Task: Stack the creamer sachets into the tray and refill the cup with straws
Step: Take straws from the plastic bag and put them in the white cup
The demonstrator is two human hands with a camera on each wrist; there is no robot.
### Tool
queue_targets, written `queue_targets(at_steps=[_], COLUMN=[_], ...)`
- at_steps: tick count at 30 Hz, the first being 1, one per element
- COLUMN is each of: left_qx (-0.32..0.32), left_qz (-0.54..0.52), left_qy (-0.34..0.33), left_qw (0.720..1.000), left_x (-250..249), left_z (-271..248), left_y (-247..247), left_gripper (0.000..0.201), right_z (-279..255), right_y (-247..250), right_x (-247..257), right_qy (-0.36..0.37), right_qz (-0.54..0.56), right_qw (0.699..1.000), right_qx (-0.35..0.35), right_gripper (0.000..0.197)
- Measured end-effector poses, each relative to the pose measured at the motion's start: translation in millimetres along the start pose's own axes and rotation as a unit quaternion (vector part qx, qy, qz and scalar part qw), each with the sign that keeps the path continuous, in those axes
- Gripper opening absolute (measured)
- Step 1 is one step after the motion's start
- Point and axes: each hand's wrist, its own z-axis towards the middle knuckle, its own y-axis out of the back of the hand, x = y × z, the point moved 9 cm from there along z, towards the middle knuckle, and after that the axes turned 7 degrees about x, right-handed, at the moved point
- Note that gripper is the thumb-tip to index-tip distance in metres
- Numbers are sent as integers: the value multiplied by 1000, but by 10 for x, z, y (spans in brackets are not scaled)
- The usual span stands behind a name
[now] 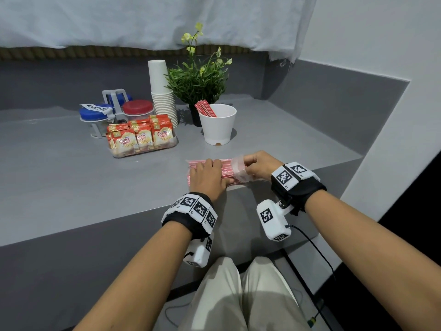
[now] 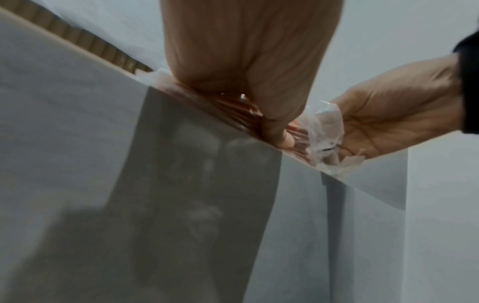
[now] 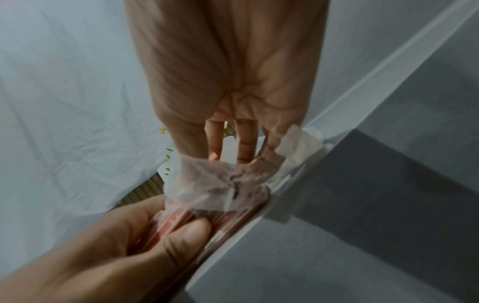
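Note:
A pack of red straws [image 1: 225, 167] in a clear plastic bag [image 1: 238, 168] lies on the grey counter [image 1: 71, 175], close to its front edge. My left hand [image 1: 210, 169] lies over the pack and grips it, thumb on the near side [image 3: 191, 229]. At the pack's right end my right hand [image 1: 250, 164] pinches the loose plastic of the bag's mouth [image 3: 215, 180]. Further back stands the white cup [image 1: 217, 126] with a few red straws [image 1: 205, 108] leaning in it. Left of it, creamer sachets [image 1: 142, 136] stand packed in a clear tray [image 1: 175, 143].
A tall stack of paper cups [image 1: 162, 99] and a potted plant [image 1: 198, 82] stand behind the cup. Jars with blue [image 1: 95, 114] and red [image 1: 138, 108] lids sit in a rack at the back left. Walls close the counter's right side.

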Motion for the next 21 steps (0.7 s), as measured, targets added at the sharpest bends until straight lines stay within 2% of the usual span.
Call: queue_targets(at_steps=[5,10,16,19,21], left_qx=[29,36,32,35,35], left_qz=[-49,-81,-61,-60,-64], left_qy=[4,8,18,15,12], left_qw=[998,996,997,997,997], left_x=[68,120,100,97,97], left_z=[47,24,13,11,8], left_y=[-3,-32,-40,-46,-43], left_gripper=[60,59,55,55,55], right_z=[-36,-5,30,16,-1], right_y=[40,219,117,76,103], right_x=[-29,-135,-112,-170,-198], right_qy=[42,35,20,22,19], right_qz=[58,93,118,222,273], right_qw=[996,989,991,972,958], right_qx=[-57,-106,-66,-80,-84], right_gripper=[23,25,26,14,16])
